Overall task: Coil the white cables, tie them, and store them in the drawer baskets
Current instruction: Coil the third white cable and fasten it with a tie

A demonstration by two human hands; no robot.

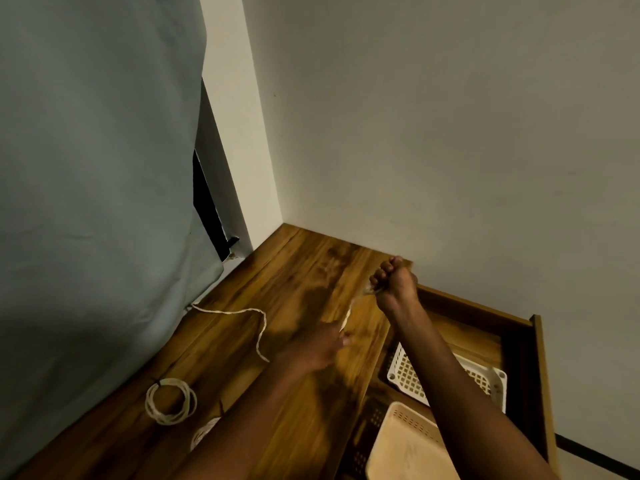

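While right hand fists white cable, left fingers pinch it

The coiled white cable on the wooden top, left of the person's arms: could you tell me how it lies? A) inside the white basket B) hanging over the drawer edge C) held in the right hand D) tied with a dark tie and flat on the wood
D: the coiled cable lies flat on the wooden top, a dark tie at its upper left, untouched by either hand.

A loose white cable snakes across the wooden top; a tied coil lies nearby.
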